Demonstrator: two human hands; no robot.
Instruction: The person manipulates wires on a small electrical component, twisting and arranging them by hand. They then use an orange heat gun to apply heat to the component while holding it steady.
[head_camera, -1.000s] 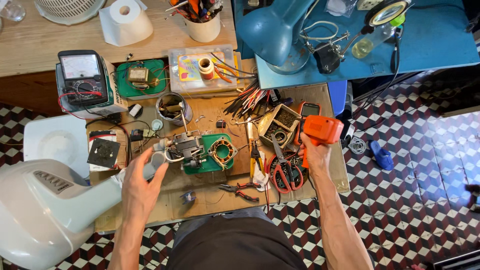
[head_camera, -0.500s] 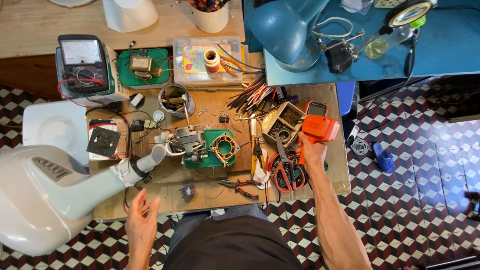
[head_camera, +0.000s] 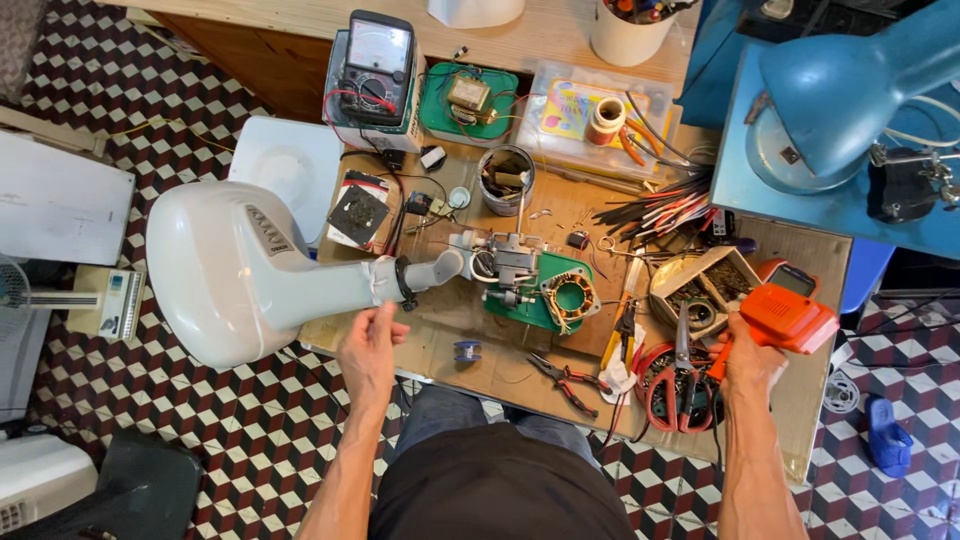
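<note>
Our left hand (head_camera: 368, 352) sits at about 7 o'clock of the wooden workbench (head_camera: 470, 330), fingers loosely curled and released, gripping nothing; the fingertips are just beside the grey neck of the white fan base (head_camera: 235, 270), near the black collar, and we cannot tell if they touch it. That base lies on its side, hanging off the bench edge at 9 o'clock, its neck running toward the fan motor (head_camera: 505, 265) at bench centre. The motor rests against a green board with a copper-wound stator (head_camera: 570, 297) just at its 4 o'clock.

Our right hand (head_camera: 750, 360) is at 4 o'clock, fingers clenched around the handle of an orange tool (head_camera: 788, 318), held above the bench's right part. Just at its 9 o'clock lie red-handled cutters (head_camera: 680, 385) on a red wire coil. Red pliers (head_camera: 565, 380) lie at 6 o'clock, a small blue spool (head_camera: 467, 351) near the left hand.

At 12 o'clock stand an analog multimeter (head_camera: 372, 65) and a green tray with a transformer (head_camera: 468, 100). A blue desk lamp (head_camera: 850, 90) sits at 2 o'clock.
</note>
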